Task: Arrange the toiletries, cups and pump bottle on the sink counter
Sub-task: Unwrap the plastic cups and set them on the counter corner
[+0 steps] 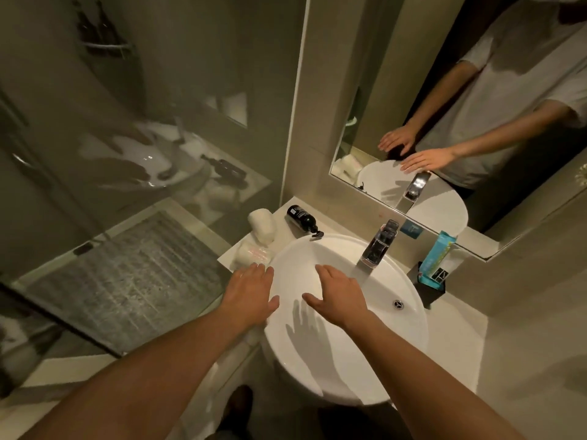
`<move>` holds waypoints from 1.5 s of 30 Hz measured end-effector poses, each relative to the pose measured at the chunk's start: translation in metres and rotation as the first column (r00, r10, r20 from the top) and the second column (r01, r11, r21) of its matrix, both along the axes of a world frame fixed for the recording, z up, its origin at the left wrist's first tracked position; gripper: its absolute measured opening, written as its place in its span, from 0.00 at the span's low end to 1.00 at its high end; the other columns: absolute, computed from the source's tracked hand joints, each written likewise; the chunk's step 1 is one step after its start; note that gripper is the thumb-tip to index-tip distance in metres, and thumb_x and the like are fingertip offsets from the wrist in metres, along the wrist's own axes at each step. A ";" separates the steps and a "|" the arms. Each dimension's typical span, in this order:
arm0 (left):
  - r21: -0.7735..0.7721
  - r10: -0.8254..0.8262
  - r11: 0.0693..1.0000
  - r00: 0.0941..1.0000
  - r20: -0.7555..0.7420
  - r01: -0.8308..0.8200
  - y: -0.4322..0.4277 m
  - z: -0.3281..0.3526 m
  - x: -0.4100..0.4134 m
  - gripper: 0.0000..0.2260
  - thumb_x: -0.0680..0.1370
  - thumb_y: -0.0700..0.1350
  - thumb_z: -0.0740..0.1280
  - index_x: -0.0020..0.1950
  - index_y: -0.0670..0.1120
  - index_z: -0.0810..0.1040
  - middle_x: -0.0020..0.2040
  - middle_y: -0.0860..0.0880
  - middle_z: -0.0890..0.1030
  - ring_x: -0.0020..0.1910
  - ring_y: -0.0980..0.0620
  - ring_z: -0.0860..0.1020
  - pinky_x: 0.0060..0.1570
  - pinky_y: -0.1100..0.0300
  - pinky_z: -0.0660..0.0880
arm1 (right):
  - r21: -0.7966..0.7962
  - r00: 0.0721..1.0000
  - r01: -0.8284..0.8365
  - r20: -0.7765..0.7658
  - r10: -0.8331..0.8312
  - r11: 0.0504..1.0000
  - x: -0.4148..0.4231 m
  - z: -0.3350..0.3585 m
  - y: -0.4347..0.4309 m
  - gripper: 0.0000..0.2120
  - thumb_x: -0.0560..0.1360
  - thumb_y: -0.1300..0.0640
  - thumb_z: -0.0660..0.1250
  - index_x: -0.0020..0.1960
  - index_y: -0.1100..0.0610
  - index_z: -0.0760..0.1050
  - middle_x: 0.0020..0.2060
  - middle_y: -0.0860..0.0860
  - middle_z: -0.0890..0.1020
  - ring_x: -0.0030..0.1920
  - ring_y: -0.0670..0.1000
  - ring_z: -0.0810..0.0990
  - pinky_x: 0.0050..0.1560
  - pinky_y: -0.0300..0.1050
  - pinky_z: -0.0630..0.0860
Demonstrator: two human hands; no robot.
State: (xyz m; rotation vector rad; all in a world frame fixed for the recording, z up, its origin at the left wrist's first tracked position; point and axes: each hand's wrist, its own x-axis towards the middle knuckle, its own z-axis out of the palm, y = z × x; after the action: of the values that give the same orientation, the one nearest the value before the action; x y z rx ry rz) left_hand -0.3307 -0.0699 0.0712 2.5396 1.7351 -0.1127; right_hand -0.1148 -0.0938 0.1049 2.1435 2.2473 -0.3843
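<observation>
Hands empty: your left hand lies flat and spread at the basin rim, your right hand spread above the bowl. Pump bottle lies tipped on the counter, beside wrapped cups.

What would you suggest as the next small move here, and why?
Probably reach the left hand forward to the pump bottle and stand it up: it lies on its side behind the wrapped cups, and both hands are open and empty, the right hand over the basin.
</observation>
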 end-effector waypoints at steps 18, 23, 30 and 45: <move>0.010 0.106 0.994 0.987 0.120 -0.108 0.085 -0.012 -0.082 0.27 0.77 0.59 0.63 0.71 0.47 0.70 0.64 0.46 0.77 0.64 0.46 0.75 0.64 0.49 0.71 | -0.068 0.993 -0.115 0.011 0.116 0.991 -0.082 -0.009 0.112 0.33 0.76 0.35 0.64 0.75 0.52 0.67 0.71 0.51 0.75 0.69 0.55 0.74 0.69 0.54 0.71; -0.067 -0.042 0.997 0.997 0.062 0.046 0.123 -0.023 -0.082 0.33 0.77 0.57 0.66 0.79 0.45 0.62 0.76 0.43 0.69 0.75 0.43 0.66 0.74 0.48 0.62 | -0.112 0.995 -0.094 0.014 0.097 0.989 -0.089 -0.021 0.142 0.30 0.75 0.35 0.65 0.71 0.52 0.70 0.67 0.52 0.78 0.66 0.55 0.76 0.67 0.54 0.74; -0.179 -0.248 0.952 0.969 0.019 0.247 0.162 -0.048 -0.069 0.40 0.75 0.56 0.72 0.81 0.46 0.57 0.80 0.45 0.63 0.80 0.45 0.58 0.79 0.49 0.53 | -0.185 0.993 -0.108 0.025 0.115 0.977 -0.094 -0.040 0.161 0.33 0.74 0.32 0.65 0.72 0.50 0.70 0.68 0.50 0.78 0.67 0.54 0.75 0.69 0.54 0.71; -0.250 -0.275 0.928 0.960 0.044 0.277 0.194 -0.085 -0.063 0.28 0.71 0.46 0.75 0.69 0.50 0.70 0.62 0.48 0.77 0.62 0.47 0.75 0.65 0.52 0.69 | -0.233 0.997 -0.071 -0.026 0.067 0.970 -0.090 -0.058 0.169 0.37 0.70 0.30 0.69 0.73 0.48 0.69 0.68 0.48 0.77 0.68 0.52 0.74 0.71 0.52 0.65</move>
State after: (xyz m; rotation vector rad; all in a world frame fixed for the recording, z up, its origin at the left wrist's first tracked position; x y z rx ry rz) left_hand -0.3935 0.1241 -0.0134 2.5657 1.2534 -0.3167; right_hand -0.2048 0.0749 0.0465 1.9478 2.1542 -0.6334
